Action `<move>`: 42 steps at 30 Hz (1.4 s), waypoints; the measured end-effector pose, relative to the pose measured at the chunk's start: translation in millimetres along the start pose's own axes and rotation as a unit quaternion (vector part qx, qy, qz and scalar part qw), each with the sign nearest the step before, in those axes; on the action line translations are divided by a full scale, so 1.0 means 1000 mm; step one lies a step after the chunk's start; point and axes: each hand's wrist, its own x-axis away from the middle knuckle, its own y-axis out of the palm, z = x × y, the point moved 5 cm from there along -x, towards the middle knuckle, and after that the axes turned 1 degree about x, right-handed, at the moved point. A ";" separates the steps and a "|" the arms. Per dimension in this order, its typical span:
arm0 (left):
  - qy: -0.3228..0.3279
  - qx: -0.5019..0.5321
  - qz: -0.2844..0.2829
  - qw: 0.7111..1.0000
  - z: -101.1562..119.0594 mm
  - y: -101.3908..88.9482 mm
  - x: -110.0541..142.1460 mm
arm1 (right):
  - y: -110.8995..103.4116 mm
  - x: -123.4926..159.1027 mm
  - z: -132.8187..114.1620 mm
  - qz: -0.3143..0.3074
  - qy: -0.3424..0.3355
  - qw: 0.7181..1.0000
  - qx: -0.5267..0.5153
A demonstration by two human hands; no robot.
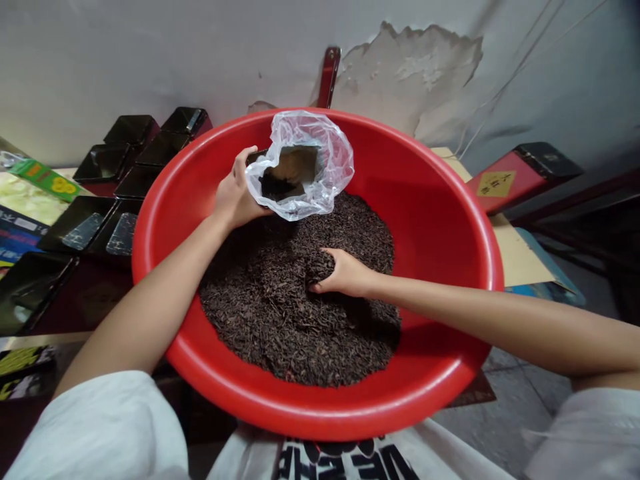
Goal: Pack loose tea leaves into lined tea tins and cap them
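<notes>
Upper centre: left hand (239,192) grips a square-mouthed tin (299,167) with crinkled clear plastic liner (337,160). Centre: right hand (347,275) clasps dry, twisted dark leaves (295,320) inside a smooth red basin (440,220).

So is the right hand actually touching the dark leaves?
Touching: the head view shows the right hand partly sunk into the dark leaves, which press against its thumb and hide part of it.
</notes>
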 end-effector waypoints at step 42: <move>-0.032 -0.056 -0.038 0.997 0.020 -0.006 0.006 | 0.008 0.001 -0.005 -0.038 -0.313 0.815 0.486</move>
